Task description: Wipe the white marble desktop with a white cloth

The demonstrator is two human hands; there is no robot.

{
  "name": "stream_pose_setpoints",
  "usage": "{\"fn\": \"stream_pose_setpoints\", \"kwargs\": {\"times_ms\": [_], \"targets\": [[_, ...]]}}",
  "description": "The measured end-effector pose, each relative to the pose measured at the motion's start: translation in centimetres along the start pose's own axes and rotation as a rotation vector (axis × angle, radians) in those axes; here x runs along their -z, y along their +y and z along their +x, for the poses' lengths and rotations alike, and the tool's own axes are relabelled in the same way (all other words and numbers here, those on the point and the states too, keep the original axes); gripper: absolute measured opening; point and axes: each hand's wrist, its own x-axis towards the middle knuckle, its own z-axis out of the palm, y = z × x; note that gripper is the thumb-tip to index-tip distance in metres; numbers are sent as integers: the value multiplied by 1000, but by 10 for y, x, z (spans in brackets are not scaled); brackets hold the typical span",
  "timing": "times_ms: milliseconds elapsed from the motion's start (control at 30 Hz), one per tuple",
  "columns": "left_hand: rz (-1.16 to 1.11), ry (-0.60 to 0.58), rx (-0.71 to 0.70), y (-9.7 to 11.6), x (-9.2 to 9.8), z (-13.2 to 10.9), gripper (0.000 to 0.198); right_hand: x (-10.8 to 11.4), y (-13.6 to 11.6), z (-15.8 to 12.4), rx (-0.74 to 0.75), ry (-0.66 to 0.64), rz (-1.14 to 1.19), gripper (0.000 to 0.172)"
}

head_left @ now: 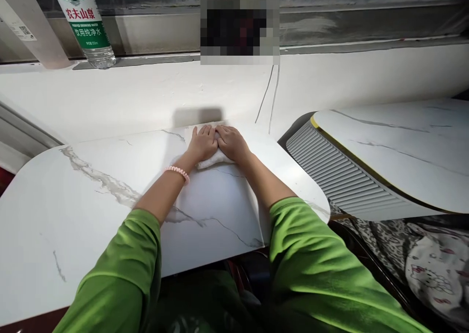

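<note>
A white cloth [212,160] lies on the white marble-patterned table [106,225], close to the table's far edge by the wall. My left hand [203,142] rests flat on the cloth's left part, its fingers pointing toward the wall; a pink coil band circles that wrist. Beside it, touching at the fingertips, my right hand [231,142] presses on the right part of the cloth, palm down with the fingers extended. Most of the cloth is hidden under both hands.
A labelled water bottle [90,30] and a frosted container [40,35] stand on the window ledge at the upper left. Thin cables [273,96] hang down the wall. To the right is a second marble-patterned table [403,142] with a ribbed side, with a printed white fabric [436,269] below it.
</note>
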Motion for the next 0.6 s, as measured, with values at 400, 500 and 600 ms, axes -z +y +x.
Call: {"fn": "stream_pose_setpoints", "kwargs": {"times_ms": [400,500,600], "targets": [[48,-25,15,75,-7,-72,58,34,8,-99,165,-29,-44,54],[69,-25,-54,117,-13,-91,60,54,22,-147,155,-4,-47,54],[111,20,-146,154,-21,-100,62,72,39,-187,120,11,-56,53]]}}
